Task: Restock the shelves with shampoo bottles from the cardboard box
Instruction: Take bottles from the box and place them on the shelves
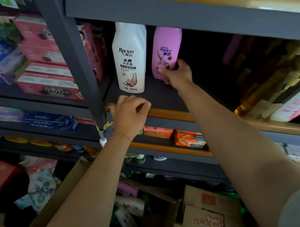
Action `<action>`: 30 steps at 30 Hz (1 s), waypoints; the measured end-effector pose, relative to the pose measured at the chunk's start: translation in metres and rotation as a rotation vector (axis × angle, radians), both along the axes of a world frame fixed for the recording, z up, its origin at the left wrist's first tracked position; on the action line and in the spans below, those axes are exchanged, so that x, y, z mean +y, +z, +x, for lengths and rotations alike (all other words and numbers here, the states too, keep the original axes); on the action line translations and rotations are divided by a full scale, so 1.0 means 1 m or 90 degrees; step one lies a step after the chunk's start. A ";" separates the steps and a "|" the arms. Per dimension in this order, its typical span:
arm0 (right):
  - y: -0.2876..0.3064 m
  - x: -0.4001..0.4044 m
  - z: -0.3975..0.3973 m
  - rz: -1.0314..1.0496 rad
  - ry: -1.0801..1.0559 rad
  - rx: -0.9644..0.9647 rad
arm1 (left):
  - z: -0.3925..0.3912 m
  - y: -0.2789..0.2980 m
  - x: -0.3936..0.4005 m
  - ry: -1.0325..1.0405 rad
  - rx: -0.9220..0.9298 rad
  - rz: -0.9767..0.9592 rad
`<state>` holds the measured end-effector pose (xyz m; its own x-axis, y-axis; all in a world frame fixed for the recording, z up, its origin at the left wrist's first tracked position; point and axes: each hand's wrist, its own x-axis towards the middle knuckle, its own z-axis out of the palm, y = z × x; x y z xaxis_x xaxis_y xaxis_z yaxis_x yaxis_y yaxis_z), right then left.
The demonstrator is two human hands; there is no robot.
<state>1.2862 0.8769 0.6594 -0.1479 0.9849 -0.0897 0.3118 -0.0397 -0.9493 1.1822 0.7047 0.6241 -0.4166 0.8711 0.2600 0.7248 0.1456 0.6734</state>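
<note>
Pink bottle: tall pink plastic shampoo bottle (166, 50) stood upright on the dark shelf board (160, 96), just beside the white plastic shampoo bottle (130, 58).
Step tip: base to be seated flat, label kept forward, before release.
Right hand (177, 74): fingers curled round the bottle's lower part.
Left hand (129, 114): loosely curled, nothing held, rested at the shelf edge.
Box: brown cardboard box (63, 190) seen below.

white bottle (130, 58) upright, purple bottle (167, 50) beside
</note>
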 end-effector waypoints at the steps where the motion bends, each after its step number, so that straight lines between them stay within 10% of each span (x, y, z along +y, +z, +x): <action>1: 0.000 0.003 -0.001 0.000 0.005 0.003 | 0.000 0.000 0.000 0.001 0.004 0.002; 12: 0.012 -0.051 0.011 0.010 -0.060 0.067 | 0.000 0.003 -0.003 -0.016 0.002 0.010; 19: -0.008 -0.189 0.037 -0.152 0.300 0.355 | -0.006 -0.032 -0.107 0.046 -0.004 0.185; 24: -0.164 -0.266 0.010 -0.482 0.375 0.039 | -0.020 -0.169 -0.242 0.189 -0.119 -0.334; 30: -0.318 -0.371 0.003 -0.657 0.437 -0.276 | -0.004 -0.262 -0.375 0.272 0.028 -0.691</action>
